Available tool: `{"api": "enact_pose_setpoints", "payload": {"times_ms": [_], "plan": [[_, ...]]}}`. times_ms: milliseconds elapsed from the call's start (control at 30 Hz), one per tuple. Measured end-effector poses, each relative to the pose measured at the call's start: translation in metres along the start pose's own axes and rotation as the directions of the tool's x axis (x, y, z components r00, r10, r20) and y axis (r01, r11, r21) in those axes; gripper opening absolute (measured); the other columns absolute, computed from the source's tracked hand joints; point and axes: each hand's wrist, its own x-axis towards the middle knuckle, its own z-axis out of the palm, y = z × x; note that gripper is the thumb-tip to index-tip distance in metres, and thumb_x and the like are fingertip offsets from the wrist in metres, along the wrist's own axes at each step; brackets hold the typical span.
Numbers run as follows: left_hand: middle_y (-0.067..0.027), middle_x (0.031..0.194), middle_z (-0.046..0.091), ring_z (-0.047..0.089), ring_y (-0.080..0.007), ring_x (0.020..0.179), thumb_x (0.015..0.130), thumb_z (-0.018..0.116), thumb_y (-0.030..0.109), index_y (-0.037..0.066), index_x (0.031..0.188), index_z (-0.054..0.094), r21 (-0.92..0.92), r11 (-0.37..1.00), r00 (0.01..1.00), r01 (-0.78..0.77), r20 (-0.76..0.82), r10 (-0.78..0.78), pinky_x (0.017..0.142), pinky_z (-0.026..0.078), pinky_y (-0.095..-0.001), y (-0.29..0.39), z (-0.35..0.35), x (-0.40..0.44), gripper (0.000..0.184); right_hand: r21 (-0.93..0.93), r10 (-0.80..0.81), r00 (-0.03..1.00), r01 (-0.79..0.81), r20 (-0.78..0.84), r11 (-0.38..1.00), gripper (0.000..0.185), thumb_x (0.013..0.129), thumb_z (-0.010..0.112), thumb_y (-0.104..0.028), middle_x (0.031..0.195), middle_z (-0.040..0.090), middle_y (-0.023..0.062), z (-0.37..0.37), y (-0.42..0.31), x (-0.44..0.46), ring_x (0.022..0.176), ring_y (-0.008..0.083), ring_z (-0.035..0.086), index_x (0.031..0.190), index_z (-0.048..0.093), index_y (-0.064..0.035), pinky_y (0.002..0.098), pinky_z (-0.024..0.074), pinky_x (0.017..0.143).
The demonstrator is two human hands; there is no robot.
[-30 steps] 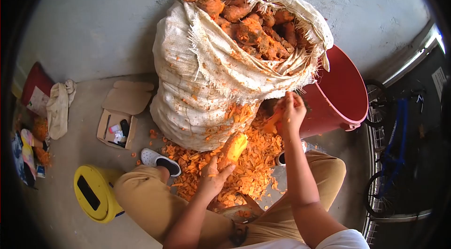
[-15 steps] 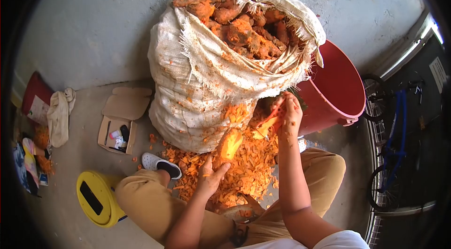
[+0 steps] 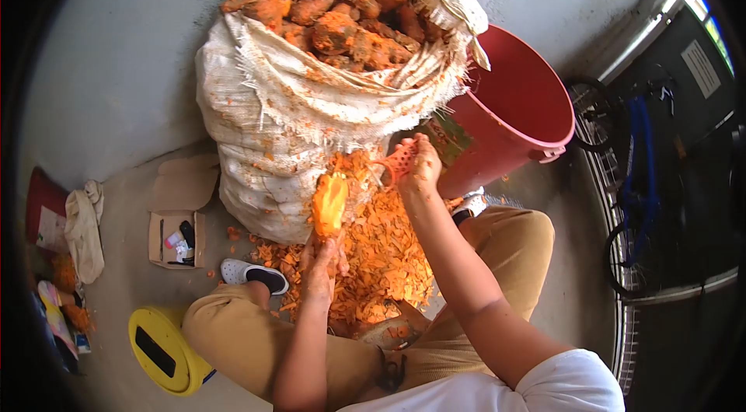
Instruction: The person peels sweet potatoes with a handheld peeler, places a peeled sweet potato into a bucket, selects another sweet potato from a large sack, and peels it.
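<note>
My left hand [image 3: 320,266] is wrapped round the lower end of a partly peeled, orange-fleshed root that looks like a sweet potato [image 3: 330,206], which points upward. In my right hand [image 3: 421,167] is a red peeler [image 3: 399,163] with holes in it, held to the right of the root and apart from it. Below both hands lies a heap of orange peelings [image 3: 386,256]. Behind them stands a white woven sack [image 3: 256,132], its mouth folded back, full of unpeeled orange-brown roots [image 3: 334,33].
A red bucket [image 3: 536,132] stands right of the sack. On the left are an open cardboard box [image 3: 177,260] with small items, a yellow-lidded container [image 3: 159,350] and a cloth [image 3: 84,233]. A blue bicycle [image 3: 643,163] leans at the right. My shoe [image 3: 255,276] is beside the peelings.
My left hand has turned the root more upright and moved it left in view. My right hand has also shifted left, with the red peeler now showing more clearly. The whole view has swung right.
</note>
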Motion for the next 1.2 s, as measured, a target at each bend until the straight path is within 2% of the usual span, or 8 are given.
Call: {"api": "enact_pose_setpoints", "payload": {"times_ms": [300,600,700,767,833,900,1033,1200], "plan": [[-0.0028,0.070,0.047,0.043,-0.0082,0.050,0.075,0.060,0.033,0.005,0.103,0.044,-0.128,0.991,0.989,0.049,0.145,-0.030,0.044,0.036,-0.0219,-0.002,0.018,-0.008,0.043,-0.214,-0.042,0.990,0.012,-0.136,0.977,0.013,0.085,0.048,-0.013,0.066,0.051,0.0062,-0.015,0.039,0.008,0.053,0.0150,0.053,0.079,0.047,-0.0016,0.0264,0.0450,0.050],[-0.0046,0.071,0.051,0.047,-0.0080,0.049,0.076,0.058,0.038,0.000,0.103,0.044,-0.154,0.980,0.907,0.130,0.417,-0.055,0.044,0.042,-0.0220,-0.004,0.086,-0.022,0.048,-0.669,-0.050,0.974,-0.113,-0.219,0.735,0.017,0.084,0.046,-0.016,0.063,0.055,0.0099,-0.055,0.057,-0.030,0.054,0.0182,0.054,0.086,0.047,0.0006,0.0289,0.0448,0.049],[-0.0054,0.074,0.050,0.047,-0.0085,0.051,0.077,0.057,0.034,0.002,0.104,0.044,-0.244,0.947,0.875,0.210,0.478,-0.071,0.045,0.040,-0.0213,-0.001,0.128,-0.037,0.044,-0.920,-0.053,0.994,-0.070,-0.098,0.386,0.017,0.083,0.045,-0.016,0.065,0.056,0.0118,-0.066,0.065,-0.043,0.056,0.0212,0.056,0.086,0.048,0.0001,0.0311,0.0455,0.049],[-0.0053,0.077,0.050,0.045,-0.0093,0.052,0.080,0.056,0.031,0.002,0.104,0.044,-0.271,0.940,0.887,0.208,0.457,-0.065,0.046,0.039,-0.0206,0.009,0.166,-0.054,0.039,-0.998,-0.002,0.998,0.058,0.058,-0.029,0.016,0.082,0.045,-0.016,0.066,0.057,0.0130,-0.073,0.073,-0.052,0.058,0.0233,0.057,0.086,0.048,-0.0003,0.0326,0.0461,0.049],[-0.0034,0.078,0.050,0.045,-0.0086,0.054,0.081,0.054,0.027,0.003,0.109,0.042,-0.210,0.961,0.865,0.181,0.500,-0.054,0.048,0.039,-0.0198,0.010,0.191,-0.064,0.039,-0.864,0.163,0.959,0.279,0.231,-0.420,0.016,0.081,0.045,-0.016,0.067,0.058,0.0143,-0.079,0.081,-0.061,0.059,0.0253,0.058,0.086,0.048,-0.0007,0.0341,0.0466,0.049],[-0.0012,0.081,0.050,0.045,-0.0062,0.058,0.082,0.053,0.020,0.002,0.116,0.037,-0.184,0.979,0.873,0.091,0.487,0.010,0.051,0.039,-0.0185,0.013,0.212,-0.076,0.042,-0.624,0.396,0.865,0.498,0.309,-0.602,0.014,0.080,0.045,-0.014,0.067,0.058,0.0154,-0.091,0.091,-0.066,0.061,0.0268,0.058,0.087,0.047,-0.0013,0.0352,0.0468,0.050],[0.0002,0.092,0.050,0.044,-0.0026,0.063,0.080,0.055,0.014,0.002,0.124,0.029,0.050,0.954,0.811,-0.297,0.541,0.224,0.054,0.039,-0.0169,-0.021,0.210,-0.044,0.053,-0.351,0.557,0.630,0.771,0.541,-0.531,0.015,0.076,0.046,-0.010,0.073,0.059,0.0147,-0.111,0.116,-0.061,0.065,0.0245,0.059,0.088,0.047,-0.0018,0.0363,0.0471,0.053],[-0.0018,0.087,0.051,0.046,-0.0042,0.070,0.080,0.057,0.020,0.003,0.110,0.041,-0.054,0.974,0.936,-0.218,0.269,0.225,0.059,0.040,-0.0182,-0.029,0.184,0.001,0.038,-0.831,0.373,0.909,0.349,0.187,-0.433,0.023,0.083,0.043,-0.019,0.080,0.059,0.0187,-0.058,0.108,-0.066,0.069,0.0306,0.059,0.090,0.051,0.0006,0.0389,0.0484,0.059]]}}
